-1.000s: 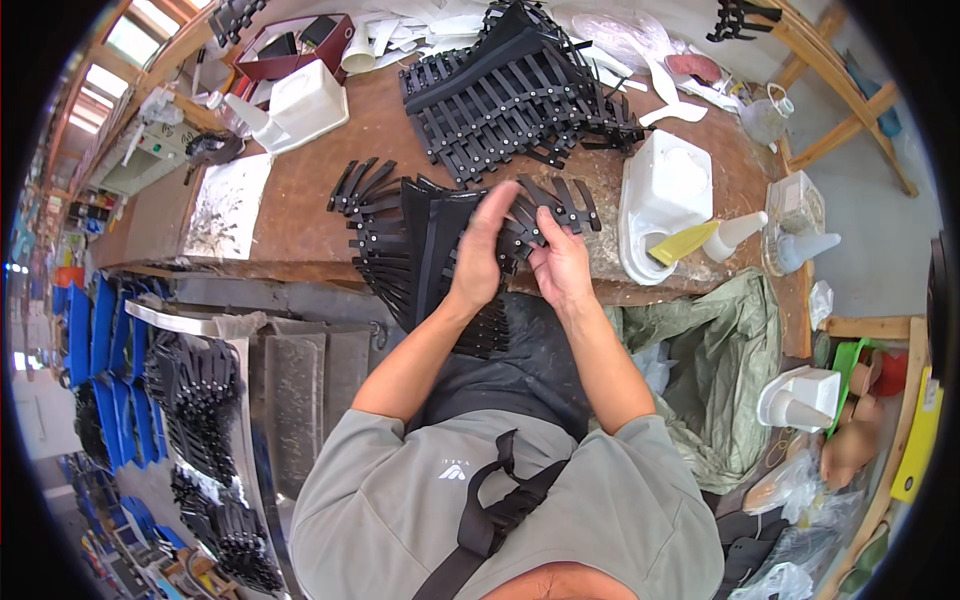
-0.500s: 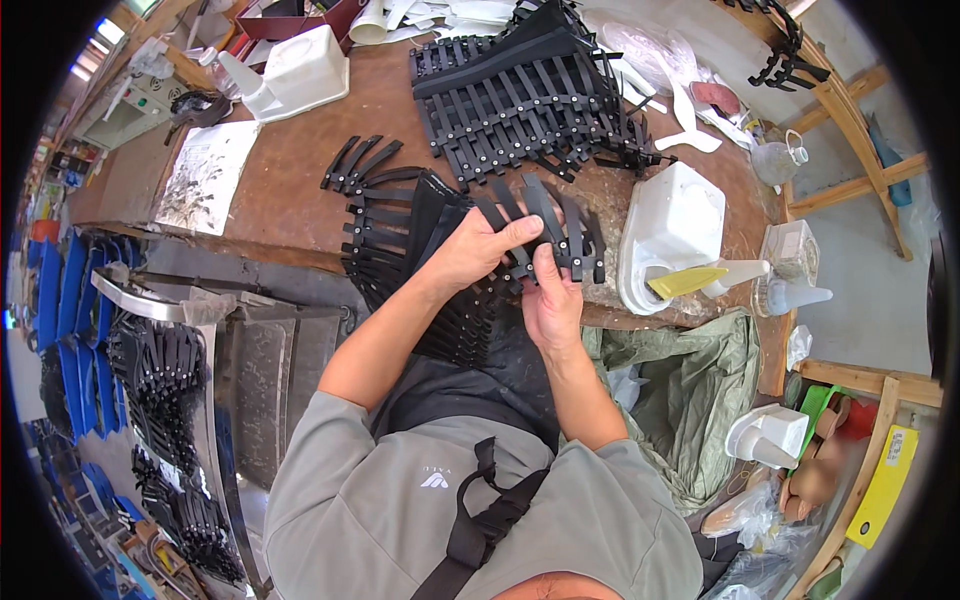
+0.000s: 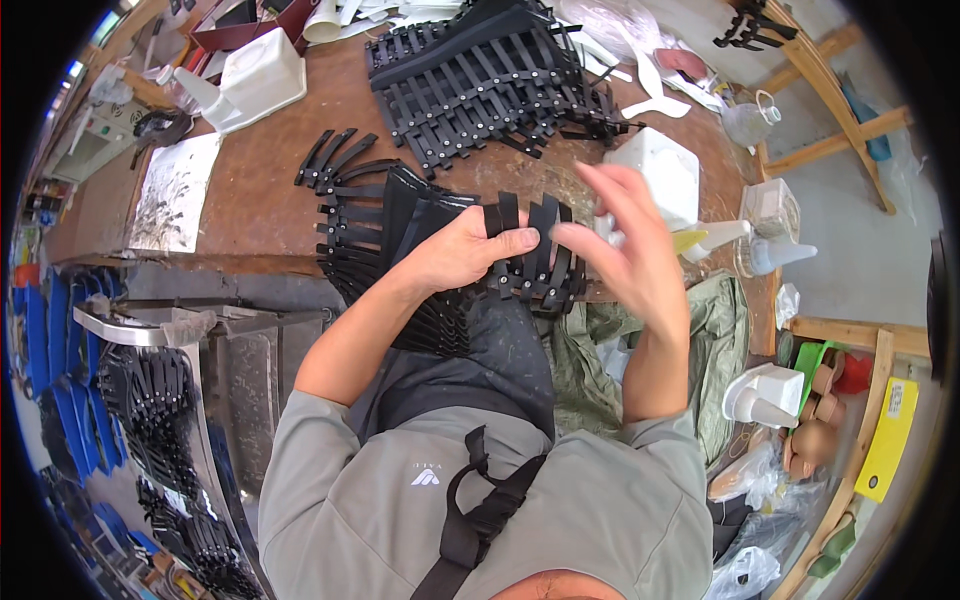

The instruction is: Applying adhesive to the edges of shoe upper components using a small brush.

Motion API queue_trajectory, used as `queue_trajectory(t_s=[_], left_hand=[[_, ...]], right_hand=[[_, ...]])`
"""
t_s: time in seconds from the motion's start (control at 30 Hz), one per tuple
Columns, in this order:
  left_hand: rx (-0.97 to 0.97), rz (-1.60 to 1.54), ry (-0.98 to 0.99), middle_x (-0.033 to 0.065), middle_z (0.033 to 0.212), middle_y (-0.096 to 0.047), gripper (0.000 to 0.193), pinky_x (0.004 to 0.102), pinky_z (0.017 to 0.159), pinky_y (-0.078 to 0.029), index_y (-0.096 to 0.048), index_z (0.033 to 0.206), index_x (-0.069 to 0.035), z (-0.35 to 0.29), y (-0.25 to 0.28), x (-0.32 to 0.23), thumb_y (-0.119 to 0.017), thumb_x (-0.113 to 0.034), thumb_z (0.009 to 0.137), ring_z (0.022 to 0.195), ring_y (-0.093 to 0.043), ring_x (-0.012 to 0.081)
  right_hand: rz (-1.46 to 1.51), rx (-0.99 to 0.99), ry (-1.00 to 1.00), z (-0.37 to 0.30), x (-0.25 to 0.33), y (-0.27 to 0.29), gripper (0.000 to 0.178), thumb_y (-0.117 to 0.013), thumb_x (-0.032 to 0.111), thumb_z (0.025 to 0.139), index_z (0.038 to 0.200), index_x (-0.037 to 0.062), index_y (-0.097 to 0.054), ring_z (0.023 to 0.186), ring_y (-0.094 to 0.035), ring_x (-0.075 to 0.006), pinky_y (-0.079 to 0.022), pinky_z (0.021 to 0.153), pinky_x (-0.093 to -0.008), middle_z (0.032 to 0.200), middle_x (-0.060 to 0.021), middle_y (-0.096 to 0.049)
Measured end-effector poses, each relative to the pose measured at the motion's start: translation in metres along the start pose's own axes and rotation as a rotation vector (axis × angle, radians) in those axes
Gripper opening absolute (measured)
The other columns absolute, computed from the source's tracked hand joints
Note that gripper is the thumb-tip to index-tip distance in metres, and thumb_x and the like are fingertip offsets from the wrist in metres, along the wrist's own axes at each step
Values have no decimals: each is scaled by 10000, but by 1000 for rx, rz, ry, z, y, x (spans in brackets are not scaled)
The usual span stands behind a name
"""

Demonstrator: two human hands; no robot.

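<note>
My left hand (image 3: 452, 250) is closed around a piece made of black studded straps (image 3: 548, 222), its thumb pressed flat across them. The strap ends fan out beyond the fingers over the bench's front edge. Just to the right, my right hand (image 3: 640, 250) is raised with its fingers apart and slightly blurred; it holds nothing I can see. More black strapping with a dark solid panel (image 3: 400, 215) hangs over the bench edge beside my left wrist. Whether it joins the held piece is hidden by the hand. A pile of similar strap pieces (image 3: 480, 95) lies farther back.
A white plastic container (image 3: 665, 170) stands behind my right hand, near a yellow flat tool (image 3: 688, 240). Another white container (image 3: 265, 80) is at the back left of the brown bench (image 3: 270, 190). Green sacking (image 3: 710, 340) hangs below; a metal-framed rack (image 3: 150, 325) stands left.
My right hand has let go of the straps, opened and moved right and up. My left hand keeps its hold. The whole view has shifted slightly.
</note>
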State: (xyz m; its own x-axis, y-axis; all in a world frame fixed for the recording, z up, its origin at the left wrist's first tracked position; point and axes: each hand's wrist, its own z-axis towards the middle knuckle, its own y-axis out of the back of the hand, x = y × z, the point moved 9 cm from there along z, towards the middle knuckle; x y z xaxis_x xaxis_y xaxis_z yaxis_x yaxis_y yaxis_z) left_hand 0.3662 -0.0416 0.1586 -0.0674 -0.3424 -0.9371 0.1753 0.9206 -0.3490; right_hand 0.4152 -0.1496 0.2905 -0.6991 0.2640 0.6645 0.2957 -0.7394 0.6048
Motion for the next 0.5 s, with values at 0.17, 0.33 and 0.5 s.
queue_trajectory(t_s=[0.17, 0.33, 0.5], left_hand=[[171, 44, 39, 40, 1005, -641, 252, 289, 841, -463, -606, 1091, -10, 2, -22, 1, -567, -203, 934, 938, -580, 117], [198, -17, 30, 41, 976, -638, 241, 291, 840, -453, -607, 1062, -19, 3, -28, 1, -550, -220, 942, 934, -577, 123], [202, -75, 143, 30, 946, -638, 244, 280, 810, -454, -611, 1059, -34, 1, -29, 14, -564, -239, 935, 901, -579, 114]], right_hand=[[491, 495, -334, -2, -52, -62, 170, -666, 124, 851, 929, -27, -653, 689, -576, -99, -469, 567, -247, 850, -59, -552], [531, 283, -343, -7, -56, -61, 147, -647, 88, 854, 917, -44, -654, 598, -557, -83, -481, 482, -227, 854, -47, -547], [590, 381, -337, -8, -42, -66, 159, -622, 52, 870, 1005, -26, -656, 544, -556, -79, -466, 456, -196, 852, -26, -538]])
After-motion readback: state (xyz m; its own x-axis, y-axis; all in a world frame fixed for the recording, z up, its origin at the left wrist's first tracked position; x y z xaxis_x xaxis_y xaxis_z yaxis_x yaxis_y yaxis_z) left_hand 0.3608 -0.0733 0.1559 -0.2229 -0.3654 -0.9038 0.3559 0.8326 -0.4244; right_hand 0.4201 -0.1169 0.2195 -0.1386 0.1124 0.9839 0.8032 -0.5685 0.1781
